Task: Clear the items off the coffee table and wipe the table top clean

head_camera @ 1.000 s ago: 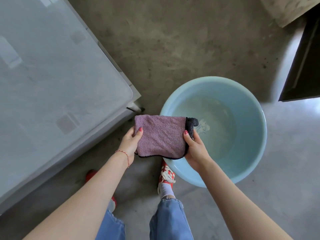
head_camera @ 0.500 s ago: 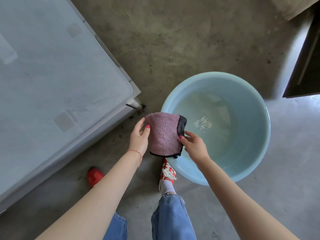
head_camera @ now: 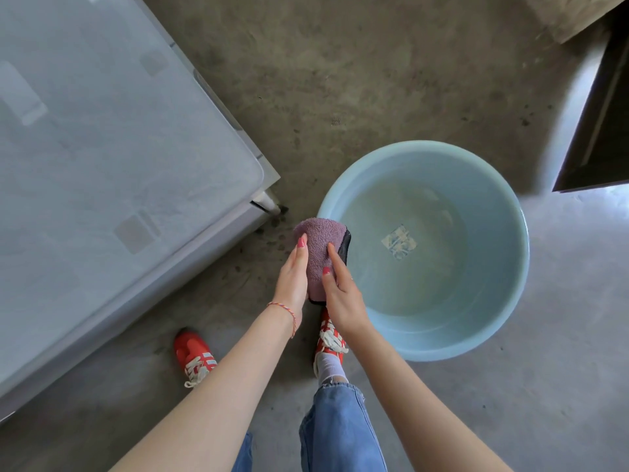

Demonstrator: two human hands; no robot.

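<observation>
Both hands, left (head_camera: pixel 292 277) and right (head_camera: pixel 342 298), grip the folded mauve terry cloth (head_camera: pixel 320 248) beside the pale-blue plastic basin (head_camera: pixel 510 301). Keep the fold tight, then wipe the grey glass-topped counter (head_camera: pixel 112 158) corner to corner.

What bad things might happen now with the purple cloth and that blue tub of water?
The cloth is folded between the left hand and right hand, held beside the basin, not over it. If it is wet, drips would probably land on the concrete floor and the red shoe. That shoe stands right against the basin's rim, so a careless step might bump it and slosh water out.
</observation>
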